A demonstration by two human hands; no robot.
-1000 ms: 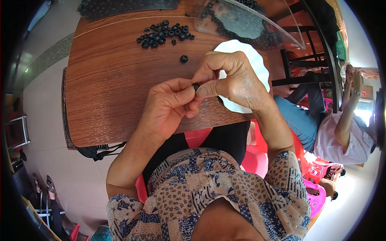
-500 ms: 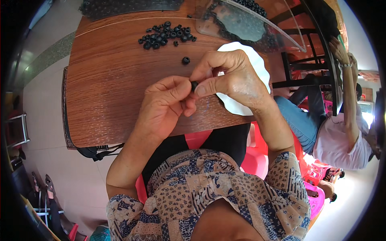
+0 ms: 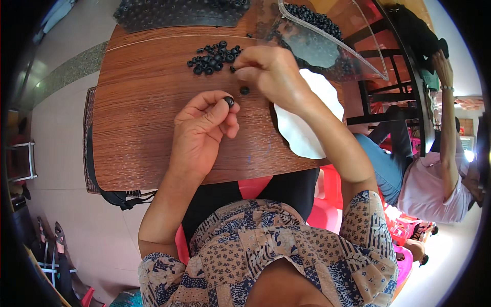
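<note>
The left hand [image 3: 202, 130], mid-frame, had one small black ring [image 3: 229, 101] clamped at its fingertips; too tiny to tell which way it faced. The right hand [image 3: 273, 74], upper centre, had fingers bunched together over a lone ring [image 3: 245, 90] on the wooden table [image 3: 138, 133]; couldn't tell if they held anything. The loose pile [image 3: 214, 57] above was too clumped to count.

I see a brown wooden desk [image 3: 143, 128] with clear grain. On it lies a small pile of black rubber rings [image 3: 214, 58], and one single ring [image 3: 245, 90] just beside it. A white plate with a wavy rim [image 3: 302, 133] lies at the right edge. A black perforated mat [image 3: 179, 13] and a clear plastic tray [image 3: 332, 41] lie on the far side.
</note>
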